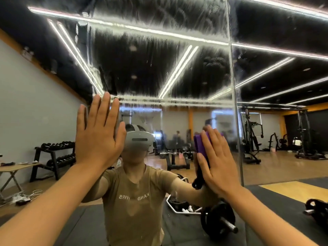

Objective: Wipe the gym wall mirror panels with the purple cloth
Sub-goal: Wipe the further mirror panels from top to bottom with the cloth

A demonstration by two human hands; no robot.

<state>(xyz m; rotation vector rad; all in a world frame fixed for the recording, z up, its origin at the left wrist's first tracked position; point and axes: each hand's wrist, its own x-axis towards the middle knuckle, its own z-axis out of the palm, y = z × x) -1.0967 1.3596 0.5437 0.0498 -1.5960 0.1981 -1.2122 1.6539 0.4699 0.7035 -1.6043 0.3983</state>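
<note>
My hands were flat: left hand (98, 134) on the mirror (159, 71), right hand (217, 157) pressing the cloth (201, 144) near the seam (234, 96).

This is a gym, seen reflected in a large wall mirror of tall glass panels (159, 68). A black rack of dumbbells (55, 155) stands against a grey wall, black cable weight machines (252, 137) stand on a wooden floor, and a black plate-loaded barbell (220, 219) lies on dark rubber mats (276, 199), under a black ceiling with white strip lights (177, 70)
</note>
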